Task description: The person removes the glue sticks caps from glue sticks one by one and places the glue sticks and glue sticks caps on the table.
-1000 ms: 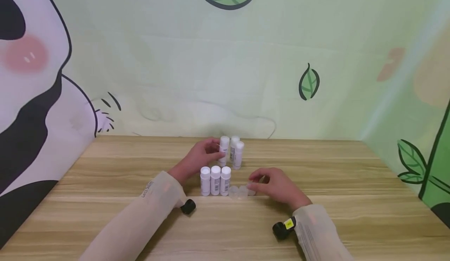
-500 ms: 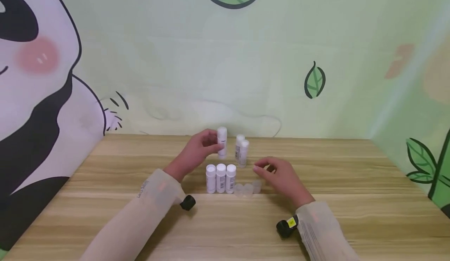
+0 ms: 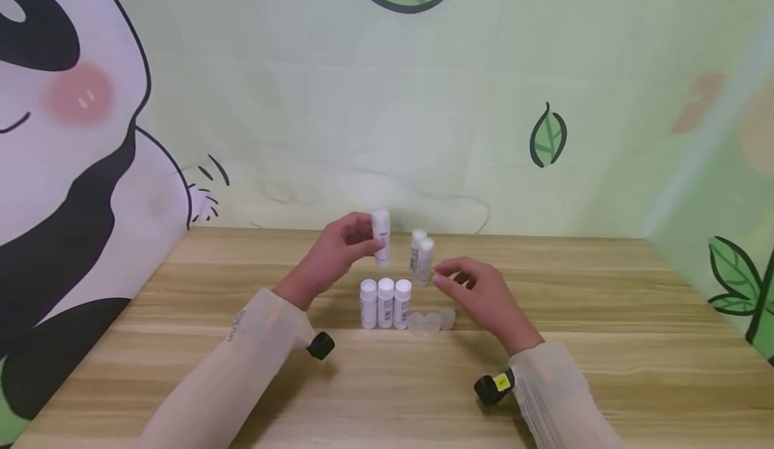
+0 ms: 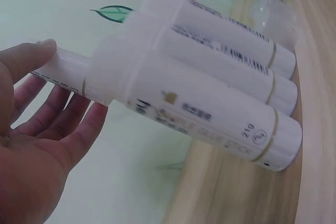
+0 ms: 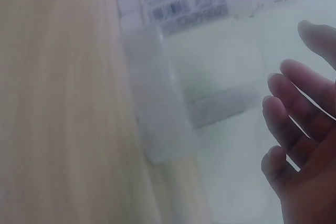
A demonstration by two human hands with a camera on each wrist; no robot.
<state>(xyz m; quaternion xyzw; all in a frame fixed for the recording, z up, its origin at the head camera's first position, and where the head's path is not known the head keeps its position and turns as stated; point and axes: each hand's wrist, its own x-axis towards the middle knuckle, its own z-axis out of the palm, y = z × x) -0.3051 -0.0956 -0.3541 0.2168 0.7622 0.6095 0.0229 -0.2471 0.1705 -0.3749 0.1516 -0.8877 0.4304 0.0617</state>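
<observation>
My left hand [image 3: 338, 247] pinches a white glue stick [image 3: 381, 234] between thumb and fingers, upright and raised behind the front row. That front row is three upright white glue sticks [image 3: 385, 304] side by side; the left wrist view shows "glue stick" lettering on the nearest one [image 4: 210, 116]. To their right stand several translucent caps [image 3: 432, 322]. Two more glue sticks [image 3: 424, 261] stand further back. Close to these, my right hand [image 3: 478, 291] has its thumb and forefinger near each other; in the right wrist view its fingers [image 5: 302, 124] are loosely bent around nothing.
A wood-grain table [image 3: 387, 388] carries everything. Behind it hangs a pale green backdrop [image 3: 363, 99] with a panda and leaves printed on it. Wrist cameras [image 3: 320, 345] sit on both sleeves.
The left hand has lifted its glue stick away from the back two, leftward. The right hand has left the rightmost cap and moved back toward the two glue sticks. The head view has shifted slightly.
</observation>
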